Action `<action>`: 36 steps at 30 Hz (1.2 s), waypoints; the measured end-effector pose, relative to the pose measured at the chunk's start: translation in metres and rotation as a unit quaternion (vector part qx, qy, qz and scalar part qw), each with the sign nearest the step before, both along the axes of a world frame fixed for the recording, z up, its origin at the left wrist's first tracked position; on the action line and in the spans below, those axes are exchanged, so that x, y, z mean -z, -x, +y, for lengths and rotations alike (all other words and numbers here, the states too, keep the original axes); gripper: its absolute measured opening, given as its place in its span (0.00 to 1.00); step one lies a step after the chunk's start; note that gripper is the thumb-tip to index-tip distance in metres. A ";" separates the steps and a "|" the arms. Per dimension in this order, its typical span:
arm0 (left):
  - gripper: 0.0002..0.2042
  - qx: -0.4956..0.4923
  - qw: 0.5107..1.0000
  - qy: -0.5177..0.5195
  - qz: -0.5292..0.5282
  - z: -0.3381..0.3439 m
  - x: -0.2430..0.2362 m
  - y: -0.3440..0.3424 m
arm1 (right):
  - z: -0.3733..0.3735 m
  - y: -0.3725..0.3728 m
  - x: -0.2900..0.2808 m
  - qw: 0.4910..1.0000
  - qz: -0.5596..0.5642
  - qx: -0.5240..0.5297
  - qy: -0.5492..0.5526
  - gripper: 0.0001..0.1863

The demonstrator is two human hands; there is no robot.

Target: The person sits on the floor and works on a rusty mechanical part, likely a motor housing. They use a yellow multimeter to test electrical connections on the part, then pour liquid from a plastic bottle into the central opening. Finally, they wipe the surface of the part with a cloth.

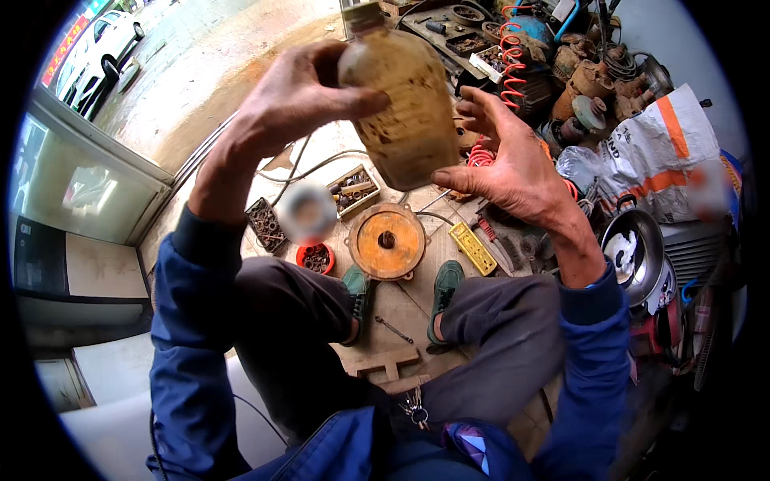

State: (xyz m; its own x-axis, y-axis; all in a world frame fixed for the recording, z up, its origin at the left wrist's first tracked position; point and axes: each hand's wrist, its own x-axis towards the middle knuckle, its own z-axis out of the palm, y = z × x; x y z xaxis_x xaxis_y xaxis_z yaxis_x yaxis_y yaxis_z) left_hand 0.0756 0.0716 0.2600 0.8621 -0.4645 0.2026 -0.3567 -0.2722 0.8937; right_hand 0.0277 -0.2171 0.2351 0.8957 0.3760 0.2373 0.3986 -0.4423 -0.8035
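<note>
I hold a grimy, translucent plastic bottle (405, 120) up in front of me, tilted slightly. My left hand (301, 108) is closed round its upper left side, thumb across the front. My right hand (513, 168) is cupped open at the lower right, thumb at the bottom corner and fingers spread beside it. On the floor beneath is a round rusty-orange metal part (373, 240) with a centre hole. Around it lie boxes of small parts (353, 196), a red bowl of small pieces (315, 259) and a yellow power strip (472, 248).
Cluttered machinery (581, 84), a red coiled hose (511, 68), a white sack (658, 152) and a dark pan (634, 260) are at right. An open doorway at upper left shows a parked white car (92, 56). A small wrench (393, 329) lies between my green shoes.
</note>
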 end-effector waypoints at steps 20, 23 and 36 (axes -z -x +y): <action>0.19 0.076 0.984 0.156 0.039 -0.003 0.024 0.104 | -0.008 0.080 0.038 0.985 0.164 -0.045 -0.035 0.39; 0.18 0.066 0.990 0.122 -0.008 0.001 0.029 0.101 | -0.010 0.078 0.037 0.982 0.178 -0.051 -0.037 0.39; 0.20 -0.191 0.977 -0.047 -0.077 -0.016 0.031 0.104 | 0.008 0.084 0.031 0.995 0.070 0.028 0.060 0.40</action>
State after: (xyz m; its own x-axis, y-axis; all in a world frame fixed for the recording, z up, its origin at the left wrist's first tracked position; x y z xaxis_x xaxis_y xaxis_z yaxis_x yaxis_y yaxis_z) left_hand -0.0285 0.0557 0.2286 0.9388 -0.1374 0.3157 -0.3415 -0.4897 0.8022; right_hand -0.0566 -0.2087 0.2039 0.9376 0.3419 0.0640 0.2572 -0.5577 -0.7892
